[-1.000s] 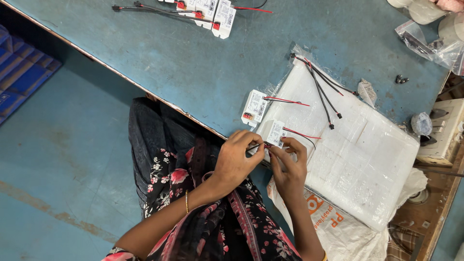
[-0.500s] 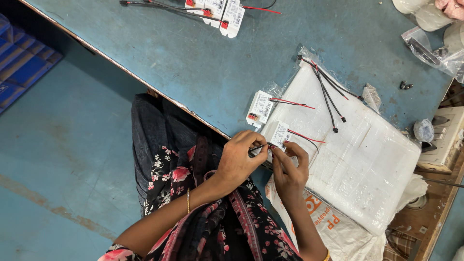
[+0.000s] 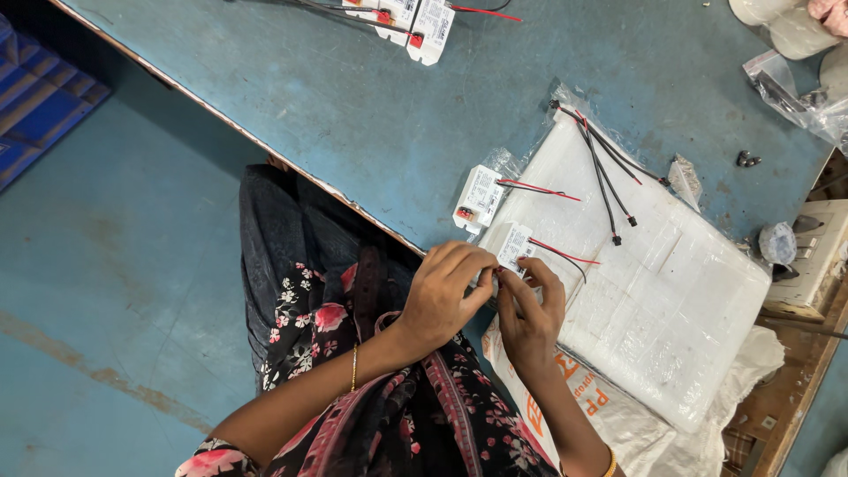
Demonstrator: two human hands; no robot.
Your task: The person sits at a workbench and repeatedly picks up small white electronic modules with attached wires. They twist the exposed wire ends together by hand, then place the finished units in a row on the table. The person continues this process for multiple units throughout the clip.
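Observation:
My left hand (image 3: 446,293) and my right hand (image 3: 530,311) meet at the near edge of the blue table (image 3: 353,115), both pinching one end of a small white driver box (image 3: 512,245) with red and black wires trailing to the right. What the fingertips hold at the box's end is hidden. A second white driver box (image 3: 480,196) with a red terminal lies just beyond it. Loose black and red connector leads (image 3: 605,172) rest on a flat white plastic-wrapped pack (image 3: 671,291).
More white driver boxes (image 3: 415,16) with wires lie at the table's far edge. A clear plastic bag (image 3: 795,84), small dark screws (image 3: 747,160) and a beige box (image 3: 817,256) sit at the right. A printed white sack (image 3: 583,406) lies under the pack.
The view has shifted slightly. My hands stay on the same driver box, with the fingers working a little at its end.

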